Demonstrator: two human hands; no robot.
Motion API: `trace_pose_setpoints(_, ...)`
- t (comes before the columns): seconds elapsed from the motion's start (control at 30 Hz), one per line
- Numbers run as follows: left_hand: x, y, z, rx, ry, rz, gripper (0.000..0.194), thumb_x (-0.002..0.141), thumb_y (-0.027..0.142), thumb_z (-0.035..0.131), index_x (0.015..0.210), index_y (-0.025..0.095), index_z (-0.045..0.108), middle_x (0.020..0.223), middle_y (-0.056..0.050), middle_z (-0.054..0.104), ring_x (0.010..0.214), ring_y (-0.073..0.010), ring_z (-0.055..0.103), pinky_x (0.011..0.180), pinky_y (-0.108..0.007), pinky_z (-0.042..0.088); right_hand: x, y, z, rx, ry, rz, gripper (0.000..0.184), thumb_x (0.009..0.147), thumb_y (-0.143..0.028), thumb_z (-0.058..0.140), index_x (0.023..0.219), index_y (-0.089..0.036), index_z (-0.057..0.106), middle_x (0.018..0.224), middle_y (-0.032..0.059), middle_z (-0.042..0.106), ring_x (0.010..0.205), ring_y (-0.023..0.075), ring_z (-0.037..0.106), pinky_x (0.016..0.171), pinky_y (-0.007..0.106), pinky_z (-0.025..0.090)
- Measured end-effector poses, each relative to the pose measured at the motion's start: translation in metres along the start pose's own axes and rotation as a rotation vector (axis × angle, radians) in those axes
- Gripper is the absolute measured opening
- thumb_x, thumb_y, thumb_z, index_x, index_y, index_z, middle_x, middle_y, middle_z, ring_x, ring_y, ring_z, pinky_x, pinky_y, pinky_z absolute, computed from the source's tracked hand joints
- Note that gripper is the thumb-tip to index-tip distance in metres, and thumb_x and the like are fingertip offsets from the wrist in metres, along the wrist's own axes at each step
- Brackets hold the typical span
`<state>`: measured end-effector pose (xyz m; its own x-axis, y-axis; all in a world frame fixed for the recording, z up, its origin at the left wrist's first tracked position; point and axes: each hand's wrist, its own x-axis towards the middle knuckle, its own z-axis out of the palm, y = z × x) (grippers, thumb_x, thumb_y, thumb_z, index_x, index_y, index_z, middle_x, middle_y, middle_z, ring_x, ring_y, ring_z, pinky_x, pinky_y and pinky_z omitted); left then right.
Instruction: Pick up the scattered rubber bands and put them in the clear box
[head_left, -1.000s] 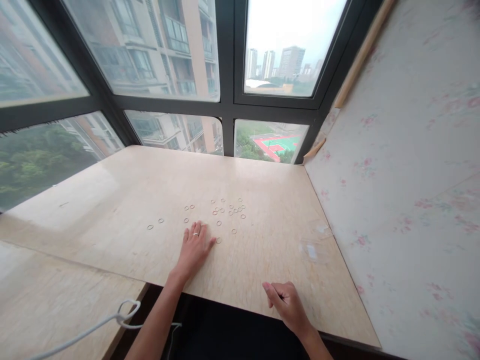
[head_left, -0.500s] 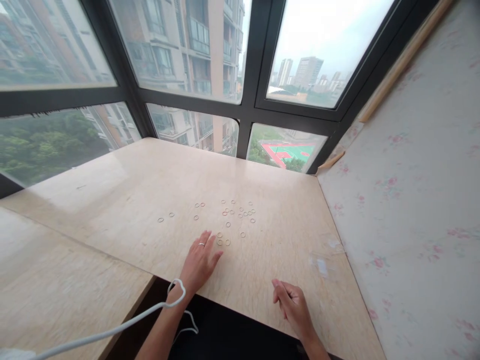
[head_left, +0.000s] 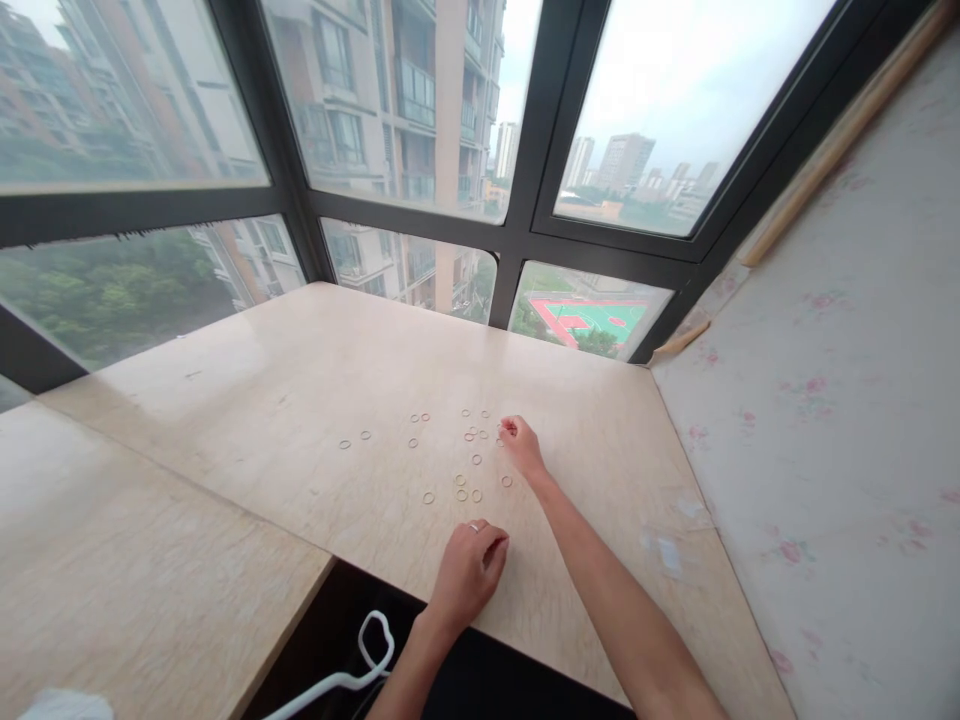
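right hand (head_left: 520, 446) is curled in by some thin rings (head_left: 477, 465), left hand (head_left: 466, 572) curled nearer the table (head_left: 360, 530) edge, can't tell if either's pinching anything

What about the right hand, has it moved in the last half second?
Yes. Against the dark window frame, the right hand has gone forward and left, from near the front edge of the tabletop to the scattered rings.

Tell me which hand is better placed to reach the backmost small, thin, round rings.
Likely the right hand: it sits close beside the backmost small, thin, round rings, while the left hand is curled nearer the front edge of the pale, wood-grained tabletop.
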<state>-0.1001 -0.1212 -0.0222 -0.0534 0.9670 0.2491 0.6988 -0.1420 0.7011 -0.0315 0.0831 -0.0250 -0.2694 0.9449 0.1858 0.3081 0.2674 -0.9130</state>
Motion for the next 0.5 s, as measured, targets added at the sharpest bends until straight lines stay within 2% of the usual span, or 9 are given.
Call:
trace_pose_setpoints(0.17, -0.002, -0.008, -0.001, -0.068, 0.019, -0.008, 0.017, 0.088, 0.016, 0.048, 0.087, 0.02, 0.064, 0.082, -0.005, 0.065, 0.078, -0.0201, 0.059, 0.071, -0.033, 0.045, -0.028, -0.021, 0.051, 0.054, -0.233, -0.148, 0.013, 0.074, -0.02, 0.059, 0.084, -0.02, 0.068, 0.09, 0.0029, 0.068, 0.086, 0.0168, 0.061, 0.084, 0.03, 0.047)
trace_pose_setpoints(0.27, -0.004, -0.008, -0.002, -0.083, 0.01, 0.004, 0.018, 0.088, 0.015, 0.047, 0.087, 0.02, 0.064, 0.083, -0.006, 0.065, 0.08, -0.0209, 0.059, 0.072, -0.033, 0.045, -0.039, -0.024, 0.066, 0.103, -0.288, -0.17, 0.014, 0.075, -0.021, 0.059, 0.085, -0.02, 0.069, 0.093, 0.0024, 0.069, 0.088, 0.016, 0.063, 0.082, 0.028, 0.048)
trace_pose_setpoints(0.37, -0.005, -0.007, -0.003, -0.106, 0.001, -0.007, 0.017, 0.089, 0.016, 0.047, 0.088, 0.02, 0.064, 0.085, -0.006, 0.066, 0.081, -0.0207, 0.059, 0.074, -0.034, 0.045, -0.026, -0.013, 0.059, 0.129, -0.217, -0.117, 0.015, 0.078, -0.024, 0.056, 0.084, -0.018, 0.069, 0.091, 0.0044, 0.07, 0.085, 0.017, 0.065, 0.079, 0.029, 0.05)
trace_pose_setpoints(0.5, -0.006, -0.006, -0.004, -0.121, 0.006, -0.036, 0.015, 0.089, 0.018, 0.049, 0.088, 0.021, 0.064, 0.085, -0.005, 0.066, 0.081, -0.0205, 0.058, 0.074, -0.034, 0.044, 0.01, 0.011, 0.023, 0.115, 0.005, -0.022, 0.018, 0.084, -0.029, 0.055, 0.087, -0.015, 0.066, 0.091, 0.0069, 0.069, 0.087, 0.019, 0.064, 0.082, 0.035, 0.049)
